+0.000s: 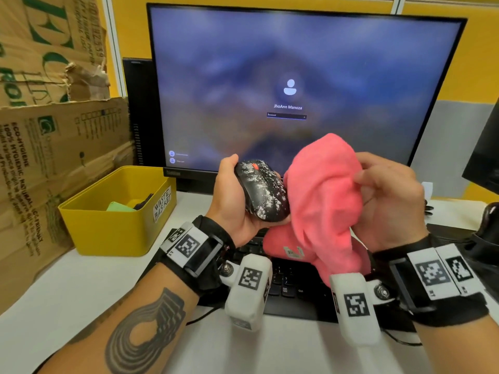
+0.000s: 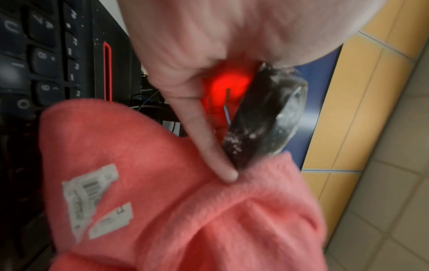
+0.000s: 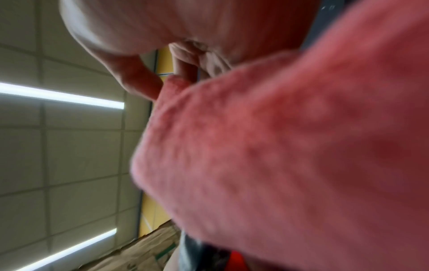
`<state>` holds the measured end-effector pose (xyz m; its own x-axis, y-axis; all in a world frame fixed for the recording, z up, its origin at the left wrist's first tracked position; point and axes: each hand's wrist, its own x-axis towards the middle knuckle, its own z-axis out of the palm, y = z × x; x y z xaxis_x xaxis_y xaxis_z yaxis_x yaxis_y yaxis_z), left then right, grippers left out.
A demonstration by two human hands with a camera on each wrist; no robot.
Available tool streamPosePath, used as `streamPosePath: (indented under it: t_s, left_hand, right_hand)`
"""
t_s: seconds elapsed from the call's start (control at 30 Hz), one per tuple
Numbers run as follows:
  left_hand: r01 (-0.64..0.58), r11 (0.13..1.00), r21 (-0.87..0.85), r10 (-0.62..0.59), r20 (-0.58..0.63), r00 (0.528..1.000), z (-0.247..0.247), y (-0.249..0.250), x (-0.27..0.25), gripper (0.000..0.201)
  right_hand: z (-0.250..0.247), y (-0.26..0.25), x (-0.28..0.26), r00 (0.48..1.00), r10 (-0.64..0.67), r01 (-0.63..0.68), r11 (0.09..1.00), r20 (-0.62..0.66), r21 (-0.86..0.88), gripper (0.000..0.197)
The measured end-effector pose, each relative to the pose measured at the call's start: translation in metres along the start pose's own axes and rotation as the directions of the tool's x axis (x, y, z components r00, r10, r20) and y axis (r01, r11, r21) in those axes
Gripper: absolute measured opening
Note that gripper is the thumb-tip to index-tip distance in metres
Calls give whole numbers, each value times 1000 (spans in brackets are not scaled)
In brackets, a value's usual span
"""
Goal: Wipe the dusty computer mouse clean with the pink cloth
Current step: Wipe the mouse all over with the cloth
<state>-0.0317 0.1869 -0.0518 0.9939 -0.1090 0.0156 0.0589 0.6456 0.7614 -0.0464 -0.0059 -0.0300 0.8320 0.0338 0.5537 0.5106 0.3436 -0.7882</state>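
Note:
A black computer mouse (image 1: 260, 188) speckled with white dust and with a red wheel lies in my left hand (image 1: 232, 195), held up before the monitor, thumb on its far side and fingers under it. In the left wrist view the mouse (image 2: 267, 117) glows red underneath. My right hand (image 1: 388, 201) holds the pink cloth (image 1: 324, 201), draped over its fingers. The cloth's left edge touches the mouse's right side. White tags show on the cloth (image 2: 162, 210). The right wrist view is mostly filled by the blurred cloth (image 3: 290, 155).
A lit monitor (image 1: 297, 76) stands close behind the hands. A black keyboard (image 1: 291, 287) lies below them on the white desk (image 1: 67, 292). A yellow waste basket (image 1: 113, 211) sits at the left, beside cardboard boxes (image 1: 54, 117). A dark object (image 1: 488, 230) is at the right edge.

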Motion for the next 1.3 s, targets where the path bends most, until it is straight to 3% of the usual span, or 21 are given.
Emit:
streamPosePath:
  t_s: [0.1, 0.17, 0.27, 0.43, 0.53, 0.67, 0.97, 1.1, 1.2, 1.3]
  left_hand:
    - [-25, 999, -23, 24, -26, 999, 2, -2, 0, 60]
    - [-47, 999, -4, 47, -44, 998, 2, -5, 1, 67]
    - [-66, 998, 15, 67, -44, 997, 2, -9, 3, 70]
    - [-48, 991, 123, 56, -60, 997, 2, -12, 3, 85]
    - [-54, 982, 181, 70, -86, 994, 1, -13, 3, 84]
    - [-74, 974, 213, 92, -78, 993, -1, -13, 5, 86]
    - [65, 974, 218, -82, 69, 994, -2, -13, 3, 90]
    - [83, 980, 181, -105, 119, 987, -2, -13, 3, 89]
    - [64, 987, 149, -79, 95, 992, -3, -14, 4, 85]
    - [-9, 994, 112, -4, 113, 994, 0, -15, 2, 55]
  right_hand:
    - [9, 3, -6, 987, -27, 31, 999, 157, -26, 46]
    - [15, 12, -11, 966, -73, 123, 973, 248, -194, 45]
    - [23, 21, -16, 920, -112, 285, 847, 374, -448, 37]
    - [24, 27, -18, 918, -73, 323, 707, 389, -630, 54]
    - [25, 30, -18, 938, -79, 273, 770, 338, -577, 46]
    - [22, 27, -15, 930, -60, 263, 800, 363, -540, 31]
    - [0, 29, 2, 969, -59, 171, 858, 238, -483, 22]
    - [0, 19, 3, 988, -35, 80, 951, 154, -300, 17]
    - [3, 6, -2, 972, -15, 47, 990, 233, -131, 24]
    - [14, 6, -11, 930, -42, 156, 944, 364, -292, 24]
